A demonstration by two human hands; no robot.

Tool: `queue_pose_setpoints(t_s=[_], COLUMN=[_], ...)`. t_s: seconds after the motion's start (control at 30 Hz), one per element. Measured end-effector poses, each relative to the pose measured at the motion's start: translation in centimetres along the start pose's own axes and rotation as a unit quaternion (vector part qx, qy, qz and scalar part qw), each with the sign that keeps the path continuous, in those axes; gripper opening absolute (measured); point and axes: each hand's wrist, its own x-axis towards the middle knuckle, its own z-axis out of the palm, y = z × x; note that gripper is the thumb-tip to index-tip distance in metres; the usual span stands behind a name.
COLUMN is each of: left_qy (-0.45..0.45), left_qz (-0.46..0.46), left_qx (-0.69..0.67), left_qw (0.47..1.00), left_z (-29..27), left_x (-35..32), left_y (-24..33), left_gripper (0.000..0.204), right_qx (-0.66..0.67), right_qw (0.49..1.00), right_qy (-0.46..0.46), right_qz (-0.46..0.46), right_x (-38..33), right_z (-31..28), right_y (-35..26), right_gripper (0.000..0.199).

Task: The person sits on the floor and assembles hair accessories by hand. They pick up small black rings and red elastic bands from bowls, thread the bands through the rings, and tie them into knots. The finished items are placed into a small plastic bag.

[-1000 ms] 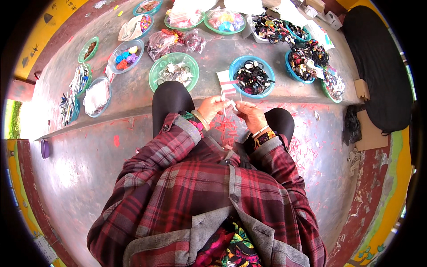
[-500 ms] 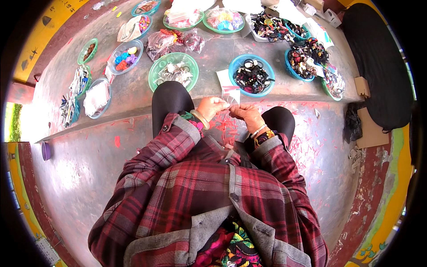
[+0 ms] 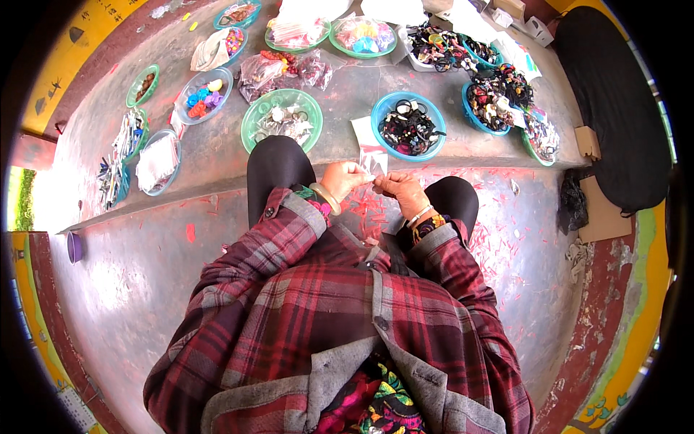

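Note:
Both hands meet between my knees, fingertips almost touching. My left hand (image 3: 344, 179) is closed in a pinch, with a bangle on its wrist. Facing it, my right hand (image 3: 405, 191) pinches too, with a white band at the wrist. Something tiny and pale shows at their fingertips, too small to name. Just beyond them, a white sheet (image 3: 363, 132) lies on the raised ledge by a blue basin (image 3: 437, 143) of black bands and small pieces. A green basin (image 3: 249, 134) of small clear packets and dark rings stands beyond my left knee.
Baskets of coloured pieces (image 3: 205, 101) and white packets (image 3: 157, 160) stand on the left. Clear bags of dark red pieces (image 3: 256, 74) lie farther back. More filled basins (image 3: 473, 116) crowd the right, near a black bag (image 3: 573, 202). Red scraps (image 3: 363, 210) litter the lower floor.
My hands stay pinched together in nearly the same place, with only a slight shift of the fingers. The pink strips at the sheet's near end no longer show clearly.

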Motion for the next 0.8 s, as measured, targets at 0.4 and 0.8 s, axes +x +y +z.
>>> queue_pose_setpoints(t_s=[0.4,0.8], left_qy=[-0.007,0.002], left_qz=[-0.064,-0.057], left_qx=[-0.055,-0.071], left_qw=[0.996,0.996], left_z=[0.05,-0.03], left_x=[0.12,0.07], left_y=[0.1,0.0], left_gripper=[0.021,0.015], right_qx=[-0.028,0.016], right_qw=[0.996,1.0], right_qy=[0.058,0.015], right_qz=[-0.06,-0.017], right_x=[-0.12,-0.14], right_z=[0.39,0.15], right_y=[-0.33,-0.53], right_gripper=[0.004,0.007])
